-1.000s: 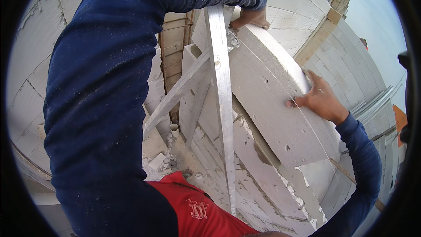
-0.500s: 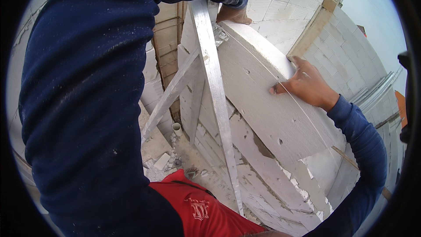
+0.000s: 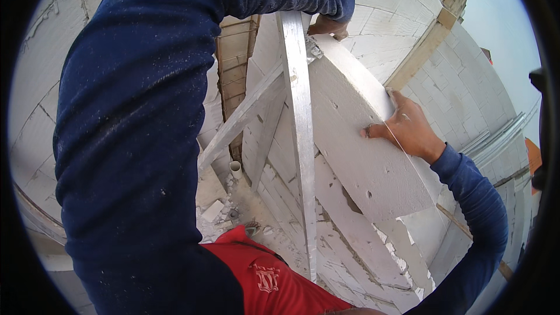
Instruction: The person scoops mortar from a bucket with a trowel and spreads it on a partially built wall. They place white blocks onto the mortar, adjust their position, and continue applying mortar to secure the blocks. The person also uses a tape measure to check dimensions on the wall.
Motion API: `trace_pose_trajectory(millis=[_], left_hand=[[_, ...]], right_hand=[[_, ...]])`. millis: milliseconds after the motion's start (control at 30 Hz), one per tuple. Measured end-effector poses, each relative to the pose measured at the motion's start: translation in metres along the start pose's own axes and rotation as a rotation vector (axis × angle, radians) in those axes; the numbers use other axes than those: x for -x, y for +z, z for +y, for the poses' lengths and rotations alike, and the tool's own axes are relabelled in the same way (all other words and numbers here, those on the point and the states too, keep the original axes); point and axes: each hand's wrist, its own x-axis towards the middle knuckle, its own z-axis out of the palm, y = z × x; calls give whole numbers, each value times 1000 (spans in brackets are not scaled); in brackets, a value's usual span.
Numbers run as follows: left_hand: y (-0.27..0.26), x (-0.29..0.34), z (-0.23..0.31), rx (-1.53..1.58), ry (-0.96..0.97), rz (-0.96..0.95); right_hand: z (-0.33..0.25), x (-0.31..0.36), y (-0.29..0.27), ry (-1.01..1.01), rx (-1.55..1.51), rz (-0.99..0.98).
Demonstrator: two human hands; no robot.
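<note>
A large white aerated concrete block (image 3: 356,146) lies along the top of a wall of like blocks. My right hand (image 3: 411,128) grips its upper edge, with the thumb on the near face and the fingers over the top. At the block's far end my left hand (image 3: 328,27) is closed round the corner, partly hidden by its own sleeve and a metal bar. A thin string (image 3: 398,142) passes beside my right hand. The upright silver metal bar (image 3: 300,111) stands in front of the block's far end.
A slanting metal brace (image 3: 242,114) meets the upright bar. Below it are rubble pieces (image 3: 213,210) and a white pipe end (image 3: 235,168) on the floor. Behind the block rises another white block wall (image 3: 449,76). Metal lengths (image 3: 496,134) lie at the right.
The view has shifted slightly. The block has turned a little against the string, which now runs nearer its upper edge instead of across its face. Both hands keep hold of it.
</note>
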Motion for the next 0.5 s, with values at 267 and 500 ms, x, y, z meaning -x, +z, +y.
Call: trace_pose_trajectory(millis=[267,500], left_hand=[[106,80,-32,551,-175,1712],[248,24,130,2118,-848,1462]], right_hand=[[-11,3,7,-86,3,54],[-7,-4,7,-90,24,4]])
